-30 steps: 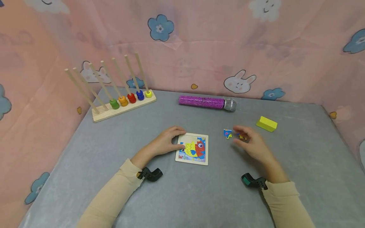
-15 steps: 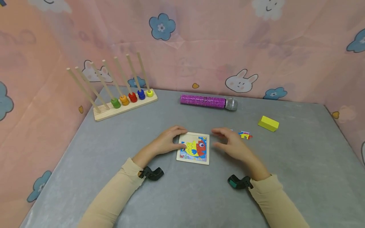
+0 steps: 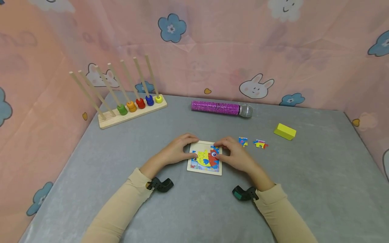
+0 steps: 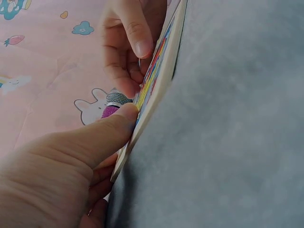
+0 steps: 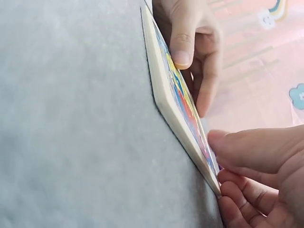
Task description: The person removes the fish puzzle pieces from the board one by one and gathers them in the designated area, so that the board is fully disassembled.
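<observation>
A small wooden jigsaw puzzle board (image 3: 204, 172) with a bright fish picture lies on the grey table. Bare wood shows along its upper left. My left hand (image 3: 178, 150) grips its left side, thumb on the picture and fingers at the far edge; the left wrist view shows this thumb (image 4: 111, 130) pressed on the rim. At the right side, my right hand (image 3: 238, 155) has its thumb over the fish's head and fingertips at the far right corner. Two loose puzzle pieces (image 3: 260, 144) lie on the table beyond the right hand, one partly hidden behind it.
A wooden peg stand (image 3: 133, 114) with coloured beads stands at the back left. Along the back lies a purple glittery microphone (image 3: 215, 107). A yellow block (image 3: 285, 131) sits to the right. Pink printed cloth (image 3: 206, 50) hangs behind the table.
My right hand has moved left from beside the loose pieces to the board's right side. The left hand has stayed on the board, and the two pieces still lie on the table.
</observation>
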Motion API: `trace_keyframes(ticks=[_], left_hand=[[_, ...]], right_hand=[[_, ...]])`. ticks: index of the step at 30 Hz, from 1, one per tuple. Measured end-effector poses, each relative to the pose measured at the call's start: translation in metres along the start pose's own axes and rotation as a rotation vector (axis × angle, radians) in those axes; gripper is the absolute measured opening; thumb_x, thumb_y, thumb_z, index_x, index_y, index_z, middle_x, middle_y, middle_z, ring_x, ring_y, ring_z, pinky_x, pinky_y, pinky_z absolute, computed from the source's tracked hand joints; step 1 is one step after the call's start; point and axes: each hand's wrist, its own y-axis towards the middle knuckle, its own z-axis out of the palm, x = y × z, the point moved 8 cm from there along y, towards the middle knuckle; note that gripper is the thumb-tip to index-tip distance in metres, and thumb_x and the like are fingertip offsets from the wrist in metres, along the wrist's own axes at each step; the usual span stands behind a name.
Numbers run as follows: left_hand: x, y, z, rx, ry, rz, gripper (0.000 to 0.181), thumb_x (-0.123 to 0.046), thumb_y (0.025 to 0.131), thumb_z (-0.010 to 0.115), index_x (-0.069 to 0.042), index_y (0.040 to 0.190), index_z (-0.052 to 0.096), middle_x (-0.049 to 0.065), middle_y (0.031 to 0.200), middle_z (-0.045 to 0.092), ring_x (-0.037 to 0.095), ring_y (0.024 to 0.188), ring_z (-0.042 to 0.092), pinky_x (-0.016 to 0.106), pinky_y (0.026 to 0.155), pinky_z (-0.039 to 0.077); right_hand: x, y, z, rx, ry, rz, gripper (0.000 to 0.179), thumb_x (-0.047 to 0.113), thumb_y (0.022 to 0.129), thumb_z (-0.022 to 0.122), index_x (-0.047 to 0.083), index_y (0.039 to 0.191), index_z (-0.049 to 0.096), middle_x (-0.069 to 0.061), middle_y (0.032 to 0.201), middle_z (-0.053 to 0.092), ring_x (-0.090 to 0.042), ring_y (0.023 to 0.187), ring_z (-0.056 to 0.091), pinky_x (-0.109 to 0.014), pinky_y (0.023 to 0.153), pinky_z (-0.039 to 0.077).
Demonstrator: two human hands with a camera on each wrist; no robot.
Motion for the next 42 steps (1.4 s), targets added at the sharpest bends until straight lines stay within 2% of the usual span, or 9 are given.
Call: trace_keyframes(ticks=[8,16,27,32,42], left_hand=[[-0.0001,0.0004,-0.0009,0.004,0.013,0.007,0.057,-0.032,0.084,0.072,-0.006,0.132,0.055,0.006,0.133,0.053,0.022,0.126,0.047,0.040,0.108,0.038],[0.0011,0.0007,-0.0008,0.009,0.013,-0.009,0.057,-0.032,0.084,0.072,-0.007,0.132,0.055,0.006,0.133,0.053,0.022,0.126,0.047,0.041,0.108,0.037],[-0.0006,-0.0002,0.0000,0.007,0.009,0.000,0.057,-0.031,0.084,0.072,-0.006,0.132,0.055,0.008,0.133,0.052,0.023,0.126,0.047,0.041,0.109,0.037],[-0.0016,-0.0004,0.0004,0.010,0.010,0.001,0.058,-0.031,0.084,0.072,-0.006,0.132,0.055,0.008,0.134,0.052,0.024,0.127,0.047,0.042,0.109,0.037],[-0.0018,-0.0002,-0.0002,0.015,0.005,-0.009,0.057,-0.031,0.084,0.072,-0.006,0.133,0.054,0.008,0.135,0.052,0.024,0.127,0.046,0.042,0.109,0.037]], right_hand=[[0.0020,-0.0013,0.0015,-0.025,-0.046,-0.010,0.035,0.016,0.083,0.072,0.006,0.115,0.064,-0.011,0.112,0.056,-0.023,0.097,0.051,-0.039,0.085,0.045],[0.0021,-0.0014,0.0033,-0.019,-0.074,-0.002,0.036,0.018,0.084,0.072,0.007,0.118,0.064,-0.011,0.115,0.055,-0.024,0.103,0.052,-0.042,0.090,0.046],[0.0072,-0.0018,0.0039,-0.011,-0.183,-0.037,0.036,0.018,0.084,0.071,0.007,0.118,0.063,-0.010,0.114,0.055,-0.024,0.103,0.053,-0.044,0.090,0.048],[0.0063,-0.0023,0.0046,-0.013,-0.173,-0.046,0.038,0.021,0.083,0.073,0.007,0.117,0.063,-0.011,0.114,0.054,-0.025,0.105,0.053,-0.045,0.091,0.048],[-0.0001,0.0002,0.0064,0.009,-0.063,0.015,0.040,0.020,0.082,0.073,0.006,0.117,0.058,-0.012,0.111,0.049,-0.024,0.100,0.048,-0.041,0.089,0.043]])
